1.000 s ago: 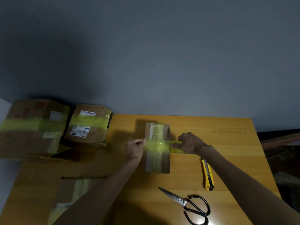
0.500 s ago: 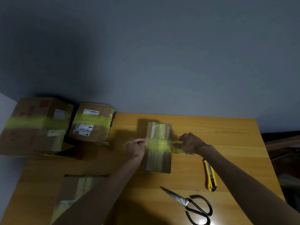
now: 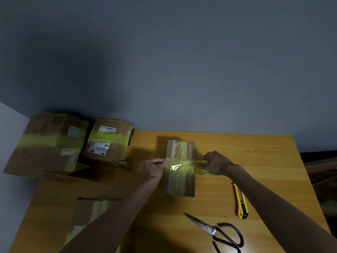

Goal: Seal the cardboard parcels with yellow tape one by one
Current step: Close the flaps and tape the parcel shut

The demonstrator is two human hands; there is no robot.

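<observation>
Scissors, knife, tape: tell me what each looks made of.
Scissors: bare metal blades, by their bright grey shine; black handle loops, painted or coated, cannot tell which. Knife: yellow body, probably plastic, with a grey, likely metal strip along it. Tape: thin glossy yellow plastic film; it glares and the parcel shows through.

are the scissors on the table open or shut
Shut: the scissors lie flat on the table with blades closed into one point and handle loops side by side.
</observation>
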